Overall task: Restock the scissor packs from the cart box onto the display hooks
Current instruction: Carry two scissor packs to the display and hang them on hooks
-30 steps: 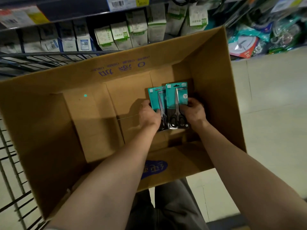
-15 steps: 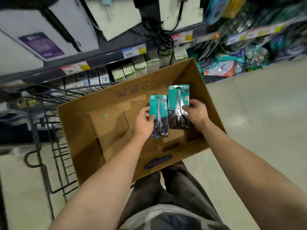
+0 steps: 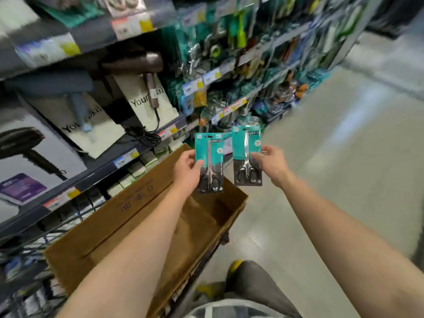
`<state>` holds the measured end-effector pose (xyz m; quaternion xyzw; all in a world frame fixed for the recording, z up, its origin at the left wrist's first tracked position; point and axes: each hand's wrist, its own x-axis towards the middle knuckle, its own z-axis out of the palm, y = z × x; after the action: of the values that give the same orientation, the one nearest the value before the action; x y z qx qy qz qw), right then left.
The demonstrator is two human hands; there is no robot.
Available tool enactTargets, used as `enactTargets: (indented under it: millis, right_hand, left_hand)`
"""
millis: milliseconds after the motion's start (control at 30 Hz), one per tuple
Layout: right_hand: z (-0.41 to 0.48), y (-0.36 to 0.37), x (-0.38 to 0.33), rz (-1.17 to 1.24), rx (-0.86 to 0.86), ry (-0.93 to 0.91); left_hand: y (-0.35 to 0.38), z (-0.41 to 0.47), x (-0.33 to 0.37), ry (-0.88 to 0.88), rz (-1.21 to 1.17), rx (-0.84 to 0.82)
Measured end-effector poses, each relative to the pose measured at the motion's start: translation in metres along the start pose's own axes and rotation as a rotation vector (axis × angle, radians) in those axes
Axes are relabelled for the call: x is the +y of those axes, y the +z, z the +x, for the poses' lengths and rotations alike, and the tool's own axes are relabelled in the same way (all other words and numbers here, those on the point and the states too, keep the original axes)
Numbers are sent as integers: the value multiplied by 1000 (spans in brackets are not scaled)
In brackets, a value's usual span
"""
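I see left hand (image 3: 187,172) pinching one scissor pack (image 3: 209,162) by its left edge, thumb on front. Right hand (image 3: 270,162) pinching second scissor pack (image 3: 246,154) by its right edge. Both packs upright, side by side, apart, raised above far end of cardboard box (image 3: 142,226). Display shelves (image 3: 229,88) at 12 o'clock, blurred. Floor (image 3: 332,168) at 3 o'clock.

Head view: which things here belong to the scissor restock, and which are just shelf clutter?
Job:
left scissor pack in left hand
right scissor pack in right hand
cardboard box
hanging display, blurred

Not job:
hair dryers
dryer boxes
small cartons
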<state>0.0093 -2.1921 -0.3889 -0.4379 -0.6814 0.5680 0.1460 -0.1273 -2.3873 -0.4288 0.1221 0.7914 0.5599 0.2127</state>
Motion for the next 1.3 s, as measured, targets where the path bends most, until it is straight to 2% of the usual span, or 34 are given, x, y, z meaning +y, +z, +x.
enactTargets:
  millis: [267,400,500,667,833,1067,1300]
  right_hand:
    - [38,-147,0,66,282,-36]
    - [75,-220,12,65,400,-28]
    - [118,-279,22,109,427,-4]
    - [185,-373,10,140,419,-46]
    - [265,-441,-15,107,380,-89]
    - [386,-472,-70,123,287,-206]
    - [565,-480,-120,43,181,-250]
  left_hand:
    - [129,28,109,242,-19,-222]
    - [213,46,145,293,3,-277]
    - [282,65,173,284,10,-314]
    - [388,101,232,281,-19,-337]
    - [456,140,284,270,-54,-291]
    - [512,223,342,282,-33,-151]
    - [562,372,385,286,-43,-30]
